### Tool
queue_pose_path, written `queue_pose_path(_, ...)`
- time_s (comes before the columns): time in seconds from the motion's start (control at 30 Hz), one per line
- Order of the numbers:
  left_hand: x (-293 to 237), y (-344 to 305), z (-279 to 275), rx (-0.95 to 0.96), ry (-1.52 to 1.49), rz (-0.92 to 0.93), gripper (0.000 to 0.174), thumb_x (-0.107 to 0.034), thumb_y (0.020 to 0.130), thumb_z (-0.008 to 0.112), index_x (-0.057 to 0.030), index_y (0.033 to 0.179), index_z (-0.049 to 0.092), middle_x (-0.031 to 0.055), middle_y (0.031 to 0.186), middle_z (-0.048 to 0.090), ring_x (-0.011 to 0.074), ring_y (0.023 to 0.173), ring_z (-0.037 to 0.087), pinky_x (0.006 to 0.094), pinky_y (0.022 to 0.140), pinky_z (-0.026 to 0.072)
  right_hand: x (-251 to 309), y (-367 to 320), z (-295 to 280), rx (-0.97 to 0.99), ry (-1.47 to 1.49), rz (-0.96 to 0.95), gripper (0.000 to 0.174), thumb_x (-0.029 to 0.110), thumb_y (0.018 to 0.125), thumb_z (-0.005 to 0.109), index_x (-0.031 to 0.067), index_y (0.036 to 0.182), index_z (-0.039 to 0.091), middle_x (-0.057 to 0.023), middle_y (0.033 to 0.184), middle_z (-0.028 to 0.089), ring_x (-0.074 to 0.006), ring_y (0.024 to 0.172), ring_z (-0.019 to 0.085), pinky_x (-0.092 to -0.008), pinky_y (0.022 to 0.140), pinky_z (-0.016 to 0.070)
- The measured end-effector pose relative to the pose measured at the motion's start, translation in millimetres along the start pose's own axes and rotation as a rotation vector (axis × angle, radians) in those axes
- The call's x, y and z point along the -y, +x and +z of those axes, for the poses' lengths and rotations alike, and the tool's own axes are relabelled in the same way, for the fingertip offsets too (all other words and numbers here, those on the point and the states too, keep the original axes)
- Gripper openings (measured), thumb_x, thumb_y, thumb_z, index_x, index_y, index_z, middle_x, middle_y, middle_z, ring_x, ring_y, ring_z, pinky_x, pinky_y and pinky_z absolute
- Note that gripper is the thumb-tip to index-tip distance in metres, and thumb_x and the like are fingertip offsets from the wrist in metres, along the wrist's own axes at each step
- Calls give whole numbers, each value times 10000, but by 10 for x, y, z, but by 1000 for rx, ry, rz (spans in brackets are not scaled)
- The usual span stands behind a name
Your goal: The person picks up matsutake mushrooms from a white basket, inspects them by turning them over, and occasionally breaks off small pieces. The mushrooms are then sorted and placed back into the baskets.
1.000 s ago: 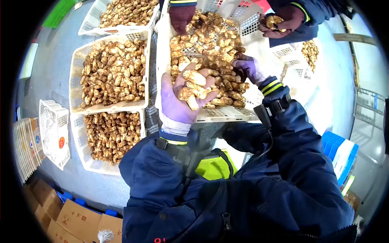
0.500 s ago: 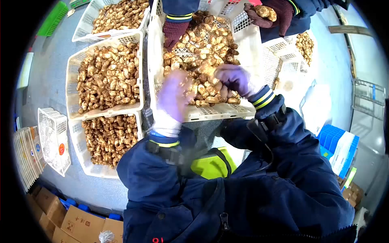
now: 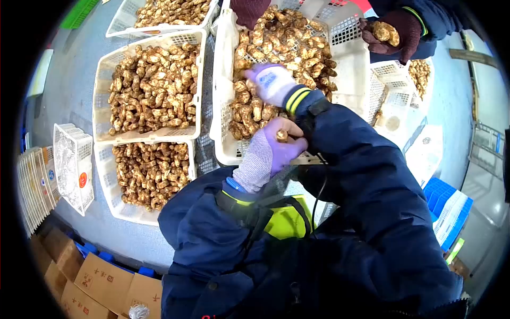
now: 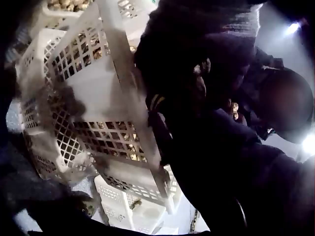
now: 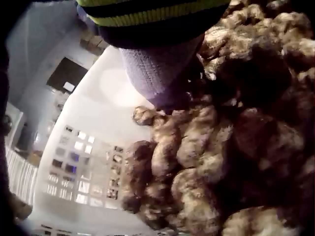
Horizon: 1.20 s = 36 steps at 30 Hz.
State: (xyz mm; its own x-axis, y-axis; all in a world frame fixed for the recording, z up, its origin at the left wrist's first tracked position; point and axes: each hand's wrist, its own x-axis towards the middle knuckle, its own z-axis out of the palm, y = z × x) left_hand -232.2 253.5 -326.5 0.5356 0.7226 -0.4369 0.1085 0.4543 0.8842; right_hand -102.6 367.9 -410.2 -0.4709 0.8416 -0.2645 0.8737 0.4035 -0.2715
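A white plastic crate [image 3: 226, 127] holds a heap of stubby brown-and-cream mushrooms [image 3: 305, 53]. My left hand [image 3: 273, 146], in a purple-and-white glove, is over the crate's near edge with its fingers curled round a mushroom [image 3: 282, 135]. In the dark left wrist view, pale pieces [image 4: 202, 76] show at that hand. My right hand [image 3: 271, 84] reaches across to the left side of the heap, its forearm passing beyond the left hand. Its fingertips are blurred at the mushrooms; the right wrist view shows its glove cuff [image 5: 157, 73] over the heap, fingers hidden.
Another person's dark-gloved hand [image 3: 396, 37] holds mushrooms [image 3: 385, 33] at the far right; their other hand [image 3: 249, 11] is at the crate's far left. More filled crates [image 3: 199, 90] stand on the left, with cardboard boxes [image 3: 103, 282] near the lower left.
My left hand, earlier palm-up with several mushrooms, has turned and moved right and nearer. My right hand has swung from the heap's right side to its left. The other person's left-side hand has drawn back.
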Motion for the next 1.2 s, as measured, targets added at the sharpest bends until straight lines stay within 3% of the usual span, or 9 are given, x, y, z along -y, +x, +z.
queue_pose_path(0.1, -70, -14, -93, -154, -333, -65, 241, -100, 822, 664, -35, 1052, 634, -11, 676, 574, 57, 547, 499, 205, 504, 418, -432, -260, -11, -55, 198, 195, 353, 168, 837, 586, 26, 1160, 579, -148, 1033, 659, -249, 864, 654, -342, 713, 524)
queue_pose_path(0.17, -17, -7, -123, -198, -474, -80, 298, -128, 853, 625, -34, 1134, 591, 59, 784, 616, 89, 526, 544, 220, 462, 441, -584, -448, -97, 110, 1130, 464, 357, 219, 884, 595, -15, 1153, 569, -100, 962, 681, -173, 796, 665, -250, 624, 517)
queue_pose_path(0.3, -85, -3, -163, -266, -580, -112, 304, -169, 881, 613, -78, 1170, 586, 74, 840, 654, 86, 585, 567, 200, 475, 449, -218, -982, -541, 28, 1836, 285, 310, 165, 913, 573, -24, 1158, 557, -76, 943, 671, -145, 756, 670, -230, 616, 539)
queue_pose_path(0.57, 35, 26, -32, -189, -432, -8, 301, -215, 893, 588, -69, 1156, 596, 52, 894, 676, 96, 680, 618, 207, 566, 460, -165, -1388, -513, -103, 1995, 292, 258, 157, 869, 636, -9, 1063, 597, -59, 835, 670, -155, 707, 654, -248, 577, 504)
queue_pose_path(0.73, 1, 20, -12, -76, -407, -71, 316, -196, 878, 591, -52, 1158, 601, 82, 872, 667, 114, 650, 611, 219, 562, 470, -401, -1736, -715, -284, 1876, 235, 308, 209, 916, 517, -16, 1122, 562, -124, 1019, 614, -188, 784, 599, -266, 646, 480)
queue_pose_path(0.9, -213, -58, 36, 60, -226, -164, 338, -223, 867, 585, -28, 1143, 607, 80, 840, 661, 108, 648, 588, 229, 573, 464, -1497, -2365, -374, -1111, 2020, 734, 346, 337, 892, 519, 7, 932, 612, -149, 767, 612, -266, 713, 603, -306, 608, 506)
queue_pose_path(1.0, -260, -100, 49, 155, -161, -173, 322, -226, 864, 572, -26, 1112, 619, 64, 808, 659, 96, 624, 573, 217, 560, 444, -1571, -2542, -216, -1133, 2288, 1050, 547, 517, 874, 474, -2, 1023, 558, -177, 799, 613, -313, 734, 608, -362, 602, 539)
queue_pose_path(1.1, -297, -177, 100, 310, -120, -153, 296, -214, 852, 598, -36, 1085, 638, 41, 818, 663, 95, 641, 582, 222, 570, 456, -1207, -2169, -507, -1064, 2032, 887, 597, 572, 865, 460, 20, 1080, 531, -179, 912, 631, -302, 765, 627, -327, 637, 524)
queue_pose_path(1.2, -243, -188, 117, 516, 12, -151, 226, -160, 844, 614, -53, 1036, 665, 28, 815, 665, 101, 705, 617, 235, 639, 496, -529, -1487, -749, -727, 1415, 541, 355, 202, 943, 489, 15, 1243, 525, -114, 888, 667, -197, 725, 647, -267, 626, 504)
